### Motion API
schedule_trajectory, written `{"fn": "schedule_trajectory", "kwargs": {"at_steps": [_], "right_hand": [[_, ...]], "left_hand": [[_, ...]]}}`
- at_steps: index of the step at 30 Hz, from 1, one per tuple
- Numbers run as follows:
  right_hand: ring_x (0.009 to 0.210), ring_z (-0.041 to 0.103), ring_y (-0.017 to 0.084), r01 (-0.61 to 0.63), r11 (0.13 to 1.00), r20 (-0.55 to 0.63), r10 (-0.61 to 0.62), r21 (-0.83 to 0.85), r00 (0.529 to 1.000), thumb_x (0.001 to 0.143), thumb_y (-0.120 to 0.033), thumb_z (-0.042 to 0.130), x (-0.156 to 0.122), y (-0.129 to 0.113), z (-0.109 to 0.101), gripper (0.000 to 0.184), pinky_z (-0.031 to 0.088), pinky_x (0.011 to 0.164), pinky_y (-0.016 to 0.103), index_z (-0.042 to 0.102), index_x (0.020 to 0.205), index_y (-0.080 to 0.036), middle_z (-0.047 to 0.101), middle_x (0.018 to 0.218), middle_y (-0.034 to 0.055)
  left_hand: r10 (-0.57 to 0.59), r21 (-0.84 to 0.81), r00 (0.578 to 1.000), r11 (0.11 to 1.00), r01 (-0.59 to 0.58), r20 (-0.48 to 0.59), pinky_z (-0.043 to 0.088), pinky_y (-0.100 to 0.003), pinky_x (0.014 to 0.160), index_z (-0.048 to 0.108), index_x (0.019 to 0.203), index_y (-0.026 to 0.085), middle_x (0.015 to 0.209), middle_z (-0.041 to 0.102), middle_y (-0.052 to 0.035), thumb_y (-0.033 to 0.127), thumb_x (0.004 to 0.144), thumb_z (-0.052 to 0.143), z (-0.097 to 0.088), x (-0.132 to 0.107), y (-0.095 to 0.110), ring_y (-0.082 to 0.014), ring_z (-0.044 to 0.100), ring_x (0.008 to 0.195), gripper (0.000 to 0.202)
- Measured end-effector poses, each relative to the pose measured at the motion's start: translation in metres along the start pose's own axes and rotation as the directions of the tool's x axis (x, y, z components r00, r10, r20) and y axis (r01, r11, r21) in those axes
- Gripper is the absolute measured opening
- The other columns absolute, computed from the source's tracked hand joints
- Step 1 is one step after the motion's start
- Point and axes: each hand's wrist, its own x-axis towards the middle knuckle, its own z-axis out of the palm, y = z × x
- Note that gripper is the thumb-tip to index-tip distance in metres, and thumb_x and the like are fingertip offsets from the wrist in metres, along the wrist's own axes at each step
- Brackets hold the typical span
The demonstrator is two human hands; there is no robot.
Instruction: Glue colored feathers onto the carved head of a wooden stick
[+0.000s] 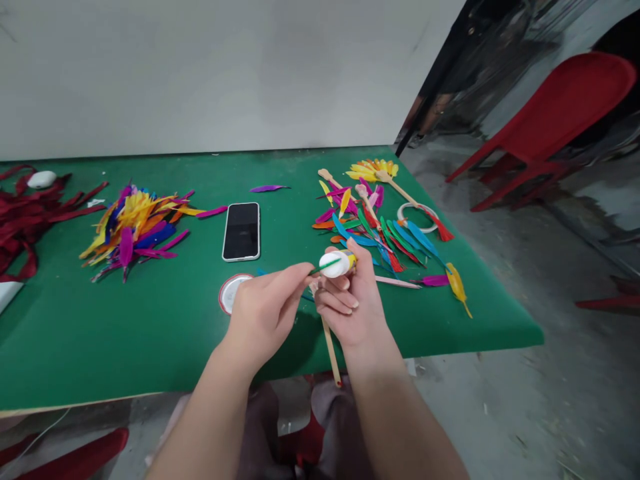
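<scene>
My left hand (267,307) pinches a thin green feather (327,265) by one end, its length pointing right across a white bottle tip. That tip belongs to a small glue-like bottle (345,263), white with some yellow, gripped in my right hand (357,293). Beneath my hands a wooden stick (331,350) with a red end reaches toward the table's front edge; its far end is largely hidden by my fingers. A round white lid with a red rim (231,293) lies partly behind my left hand.
A phone (241,231) rests on the green table (150,333). Piled feathers (135,230) and dark red ribbon (30,207) lie left. Loose feathers (410,240), fan sticks and a roll of tape (401,215) lie right. A red chair (565,113) stands beyond.
</scene>
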Motion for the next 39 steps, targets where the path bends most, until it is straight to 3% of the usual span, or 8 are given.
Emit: {"fn": "schedule_trajectory", "kwargs": {"at_steps": [5, 10, 20, 23, 28, 31, 36, 39], "right_hand": [[0.021, 0.024, 0.000, -0.019, 0.999, -0.015, 0.020, 0.027, 1.000, 0.082, -0.038, 0.047, 0.0010, -0.0011, -0.0013, 0.041, 0.013, 0.021, 0.009, 0.051, 0.049, -0.014, 0.040, 0.029, -0.0059], [0.020, 0.024, 0.000, -0.016, 0.999, -0.001, 0.016, 0.040, 1.000, 0.084, -0.037, 0.044, 0.0016, -0.0011, -0.0017, 0.041, 0.013, 0.021, 0.009, 0.053, 0.051, -0.014, 0.041, 0.029, -0.0051], [0.020, 0.026, 0.000, -0.018, 0.999, -0.050, 0.020, 0.044, 0.999, 0.086, -0.039, 0.041, 0.0007, -0.0024, -0.0006, 0.047, 0.015, 0.020, 0.009, 0.051, 0.047, -0.013, 0.041, 0.029, -0.0045], [0.019, 0.025, 0.000, -0.016, 0.999, -0.075, 0.019, 0.039, 0.997, 0.085, -0.041, 0.043, 0.0014, -0.0030, -0.0010, 0.049, 0.016, 0.020, 0.009, 0.049, 0.044, -0.013, 0.041, 0.029, -0.0045], [0.020, 0.025, 0.000, -0.030, 0.999, -0.034, 0.031, 0.032, 0.999, 0.080, -0.046, 0.050, 0.0028, -0.0033, -0.0024, 0.047, 0.016, 0.020, 0.009, 0.051, 0.047, -0.014, 0.042, 0.030, -0.0057], [0.020, 0.025, -0.001, -0.032, 0.999, -0.058, 0.035, 0.041, 0.998, 0.081, -0.047, 0.049, 0.0029, -0.0034, -0.0022, 0.050, 0.016, 0.020, 0.009, 0.048, 0.043, -0.014, 0.041, 0.029, -0.0051], [0.020, 0.025, -0.001, -0.028, 0.999, -0.033, 0.030, 0.044, 0.999, 0.082, -0.047, 0.048, 0.0022, -0.0027, -0.0015, 0.049, 0.017, 0.020, 0.009, 0.049, 0.046, -0.013, 0.042, 0.030, -0.0051], [0.020, 0.025, -0.001, -0.024, 0.999, -0.066, 0.026, 0.031, 0.997, 0.079, -0.049, 0.051, 0.0029, -0.0027, -0.0020, 0.050, 0.017, 0.020, 0.008, 0.047, 0.043, -0.014, 0.041, 0.030, -0.0055]], "left_hand": [[-0.011, -0.006, 0.999, 1.000, 0.011, 0.035, 0.039, -0.017, 0.048, 0.058, 0.093, 0.015, 0.065, 0.066, -0.0002, 0.019, 0.088, 0.041, 0.0011, -0.0007, -0.0003, -0.0076, 0.055, 0.050, 0.018], [-0.041, 0.003, 0.999, 0.999, 0.041, -0.025, 0.039, -0.016, 0.049, 0.058, 0.094, 0.014, 0.073, 0.069, -0.0021, 0.017, 0.087, 0.043, 0.0019, -0.0006, -0.0002, -0.0072, 0.057, 0.052, 0.017], [-0.036, 0.022, 0.999, 0.999, 0.036, 0.005, 0.037, -0.018, 0.048, 0.059, 0.093, 0.014, 0.068, 0.068, -0.0012, 0.018, 0.087, 0.042, 0.0028, -0.0011, 0.0011, -0.0080, 0.057, 0.051, 0.018], [-0.007, 0.026, 1.000, 1.000, 0.006, 0.025, 0.038, -0.018, 0.049, 0.059, 0.093, 0.015, 0.065, 0.067, -0.0007, 0.019, 0.087, 0.042, 0.0030, -0.0011, 0.0010, -0.0084, 0.057, 0.052, 0.018], [-0.059, 0.019, 0.998, 0.998, 0.059, 0.022, 0.039, -0.018, 0.049, 0.059, 0.094, 0.015, 0.072, 0.069, -0.0012, 0.020, 0.088, 0.042, 0.0019, -0.0020, 0.0004, -0.0076, 0.056, 0.051, 0.018], [-0.028, 0.027, 0.998, 0.999, 0.027, 0.048, 0.039, -0.019, 0.049, 0.059, 0.093, 0.015, 0.069, 0.068, -0.0011, 0.021, 0.088, 0.042, 0.0016, -0.0024, 0.0004, -0.0082, 0.055, 0.050, 0.018], [-0.078, 0.028, 0.997, 0.997, 0.077, 0.015, 0.039, -0.018, 0.048, 0.059, 0.094, 0.015, 0.070, 0.068, -0.0014, 0.021, 0.088, 0.042, 0.0018, -0.0024, 0.0003, -0.0079, 0.056, 0.051, 0.019], [-0.040, 0.041, 0.998, 0.998, 0.038, 0.044, 0.037, -0.019, 0.048, 0.059, 0.092, 0.015, 0.064, 0.067, -0.0003, 0.020, 0.087, 0.042, 0.0022, -0.0024, 0.0006, -0.0084, 0.055, 0.049, 0.018]]}}
